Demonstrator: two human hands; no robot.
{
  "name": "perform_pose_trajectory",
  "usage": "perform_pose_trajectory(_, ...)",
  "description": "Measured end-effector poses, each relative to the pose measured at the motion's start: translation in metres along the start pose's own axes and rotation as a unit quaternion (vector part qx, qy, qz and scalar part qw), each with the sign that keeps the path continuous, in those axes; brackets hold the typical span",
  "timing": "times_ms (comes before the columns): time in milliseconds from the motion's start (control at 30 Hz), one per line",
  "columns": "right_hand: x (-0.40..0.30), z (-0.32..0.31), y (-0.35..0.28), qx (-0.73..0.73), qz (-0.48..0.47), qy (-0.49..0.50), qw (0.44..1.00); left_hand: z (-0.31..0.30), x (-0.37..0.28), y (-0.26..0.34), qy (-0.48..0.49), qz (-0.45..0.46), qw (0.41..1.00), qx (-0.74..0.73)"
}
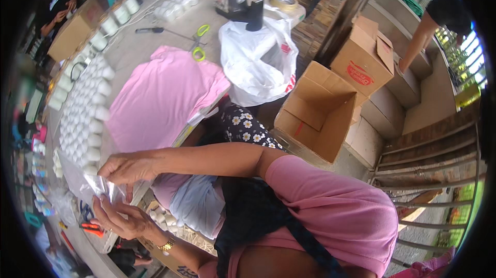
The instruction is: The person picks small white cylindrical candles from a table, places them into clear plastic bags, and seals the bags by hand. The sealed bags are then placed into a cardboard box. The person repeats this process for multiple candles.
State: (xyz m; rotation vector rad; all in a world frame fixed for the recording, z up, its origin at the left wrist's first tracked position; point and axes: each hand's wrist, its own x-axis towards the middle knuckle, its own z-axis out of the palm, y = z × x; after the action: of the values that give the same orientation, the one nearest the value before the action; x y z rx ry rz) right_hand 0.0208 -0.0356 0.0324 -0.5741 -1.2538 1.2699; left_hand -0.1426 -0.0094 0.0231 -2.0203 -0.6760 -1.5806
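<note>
A clear plastic bag (79, 179) is pinched between my two hands over the table's near edge. My right hand (124, 167) grips its rim from above, thumb pointing down. Below it, my left hand (126, 218), with a gold watch at the wrist, has its fingertips on the same plastic; its fingers are partly spread. Whether anything is inside the bag is hard to tell because of glare. Beyond the bag stand tight rows of small white rounded pieces (83, 117). A pink cloth (166, 96) lies on the table beside my right forearm.
Scissors (199, 43), a tape dispenser (232, 3), a white shopping bag (255, 61) and tape rolls (285, 2) lie toward my right. An open cardboard box (316, 111) stands by the steps. An orange-handled tool (92, 229) is near my left hand. Other people (60, 14) are nearby.
</note>
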Motion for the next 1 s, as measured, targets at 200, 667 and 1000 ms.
perform_pose_trajectory(200, 0.071, 0.022, 0.04, -0.499, -0.038, 0.061, 0.864, -0.01, -0.025, -0.064, -0.151, -0.122, 0.978, 0.074)
perform_pose_trajectory(667, 0.065, 0.013, 0.073, -0.548, -0.107, 0.048, 0.828, 0.005, -0.055, -0.074, -0.202, -0.256, 0.944, 0.04)
perform_pose_trajectory(1000, 0.061, 0.012, 0.073, -0.597, -0.169, -0.005, 0.784, 0.019, -0.051, -0.05, -0.212, -0.308, 0.926, 0.056)
